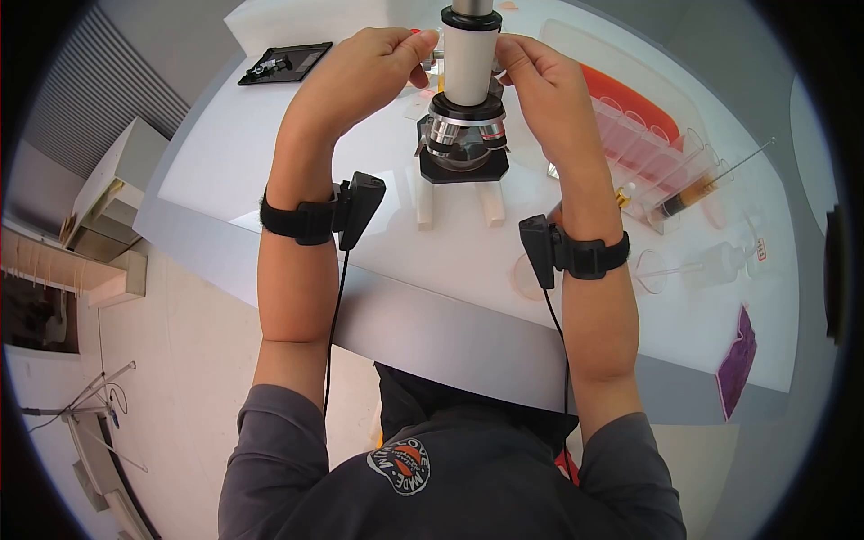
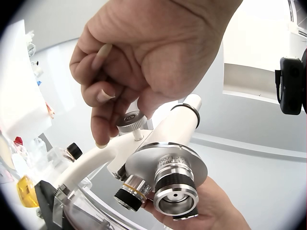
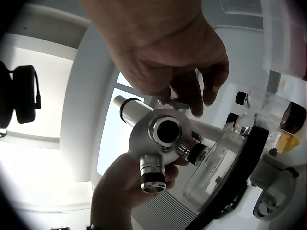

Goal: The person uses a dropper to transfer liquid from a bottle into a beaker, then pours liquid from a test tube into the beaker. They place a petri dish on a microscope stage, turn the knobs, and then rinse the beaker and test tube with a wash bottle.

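A white microscope (image 1: 470, 67) stands upright in front of me, its tube between my two hands. My left hand (image 1: 373, 67) is at the tube's left side; in the left wrist view its thumb and fingers pinch a ridged metal focus knob (image 2: 130, 121). On the other side my right hand (image 1: 549, 85) grips the opposite focus knob (image 3: 173, 103), partly hidden by the fingers in the right wrist view. Silver objective lenses (image 1: 443, 135) hang from the round nosepiece (image 2: 144, 155) over the black stage (image 1: 468, 168).
To the right, a rack holds several clear test tubes (image 1: 661, 148) beside an orange-red tray (image 1: 630, 103). A purple packet (image 1: 738, 364) lies near the table's right front edge. At the back left is a black flat case (image 1: 286, 65). A yellow-capped bottle (image 1: 625, 193) stands by my right forearm.
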A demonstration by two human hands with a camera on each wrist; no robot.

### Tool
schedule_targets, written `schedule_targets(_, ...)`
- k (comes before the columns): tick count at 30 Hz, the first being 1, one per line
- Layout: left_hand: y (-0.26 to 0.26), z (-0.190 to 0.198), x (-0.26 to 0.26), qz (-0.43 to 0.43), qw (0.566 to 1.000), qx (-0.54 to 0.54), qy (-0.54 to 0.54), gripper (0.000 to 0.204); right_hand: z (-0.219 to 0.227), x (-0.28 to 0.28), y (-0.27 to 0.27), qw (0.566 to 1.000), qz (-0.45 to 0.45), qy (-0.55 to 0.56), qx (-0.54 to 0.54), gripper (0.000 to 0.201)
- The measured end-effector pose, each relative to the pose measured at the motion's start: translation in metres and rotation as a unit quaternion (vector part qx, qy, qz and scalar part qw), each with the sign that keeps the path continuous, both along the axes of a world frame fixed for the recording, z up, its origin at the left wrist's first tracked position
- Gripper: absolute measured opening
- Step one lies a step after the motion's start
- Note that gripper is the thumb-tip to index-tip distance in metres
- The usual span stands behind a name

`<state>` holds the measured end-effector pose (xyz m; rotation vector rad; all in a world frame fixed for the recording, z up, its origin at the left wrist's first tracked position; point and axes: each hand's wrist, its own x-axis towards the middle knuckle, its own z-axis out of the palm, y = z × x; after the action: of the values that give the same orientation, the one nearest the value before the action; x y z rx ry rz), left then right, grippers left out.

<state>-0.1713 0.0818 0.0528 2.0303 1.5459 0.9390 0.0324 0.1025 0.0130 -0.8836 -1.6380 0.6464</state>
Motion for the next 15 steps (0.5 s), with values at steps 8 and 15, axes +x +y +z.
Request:
schedule_targets(8, 0.0002, -0.0025, 0.0017, 0.001, 1.000, 0.018, -0.006, 0.053, 0.0004, -0.0002, -0.0004, 1.000, -0.001, -0.001, -0.005, 0.036)
schedule_targets(15, -0.0004, -0.0005, 0.0009, -0.003, 1.000, 0.013, 0.005, 0.053, 0.0006, 0.0000, -0.0003, 1.000, 0.001, 0.000, -0.008, 0.037)
